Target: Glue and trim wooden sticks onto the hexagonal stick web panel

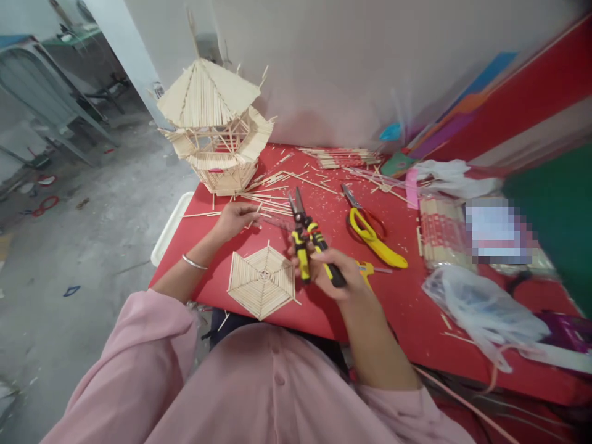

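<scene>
L hand [238, 220] fwd, fingertips [256, 216] pinched tog.; L forearm [210, 243] slants fwd & in. R hand [340, 271] set back a bit, gripping w/ curled fingers [319, 262]; R forearm [377, 336] slants in too.

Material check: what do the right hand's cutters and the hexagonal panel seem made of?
Cutters: dull grey blades, likely steel; black-and-yellow grips, probably plastic or rubber.
Hexagonal panel: pale, unpainted-looking thin sticks laid side by side, apparently wood or bamboo.
</scene>
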The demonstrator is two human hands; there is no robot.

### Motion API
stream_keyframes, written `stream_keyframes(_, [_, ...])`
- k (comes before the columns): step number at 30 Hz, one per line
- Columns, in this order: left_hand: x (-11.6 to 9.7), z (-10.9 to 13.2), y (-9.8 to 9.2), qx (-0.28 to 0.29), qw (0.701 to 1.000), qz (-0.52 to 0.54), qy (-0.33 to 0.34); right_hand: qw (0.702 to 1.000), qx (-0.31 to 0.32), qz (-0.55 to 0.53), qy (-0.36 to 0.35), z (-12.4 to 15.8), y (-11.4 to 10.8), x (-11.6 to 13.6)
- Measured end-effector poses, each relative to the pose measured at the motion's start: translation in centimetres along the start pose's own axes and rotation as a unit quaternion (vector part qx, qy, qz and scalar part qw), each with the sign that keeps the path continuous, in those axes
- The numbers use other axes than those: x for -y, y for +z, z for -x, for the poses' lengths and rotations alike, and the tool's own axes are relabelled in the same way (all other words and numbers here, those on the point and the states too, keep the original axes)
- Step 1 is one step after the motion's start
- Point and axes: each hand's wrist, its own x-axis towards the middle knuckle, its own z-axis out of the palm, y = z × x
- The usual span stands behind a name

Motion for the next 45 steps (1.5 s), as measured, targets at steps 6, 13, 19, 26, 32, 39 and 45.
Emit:
stream_keyframes(6, [0.3,2.5,-2.3,0.052,0.985,-0.162,0.009,0.800,-0.302,0.519,-0.007,-6.9,-2.6,2.9])
stream_keyframes(13, [-0.9,3.4,-1.6,0.170,0.961,-0.214,-0.043,0.745,-0.273,0.609,0.029,-10.2,-3.5,2.1])
stream_keyframes(19, [-0.2,2.1,0.4,0.171,0.944,-0.278,-0.046,0.741,-0.267,0.616,0.005,-9.8,-3.8,1.2])
stream_keyframes(26, [-1.1,2.0,1.3,0.158,0.917,-0.350,-0.105,0.720,-0.271,0.618,-0.166,-5.7,-2.1,0.0])
stream_keyframes(32, [-2.7,2.4,1.4,0.196,0.877,-0.419,-0.128,0.717,-0.252,0.599,-0.252,-2.2,-0.8,-2.4])
stream_keyframes(39, [-3.2,2.4,2.0,0.175,0.838,-0.503,-0.120,0.715,-0.242,0.592,-0.284,-0.2,-0.4,-3.3])
stream_keyframes(45, [-3.5,2.9,1.8,0.190,0.860,-0.452,-0.143,0.711,-0.226,0.602,-0.285,0.3,-0.1,-3.5])
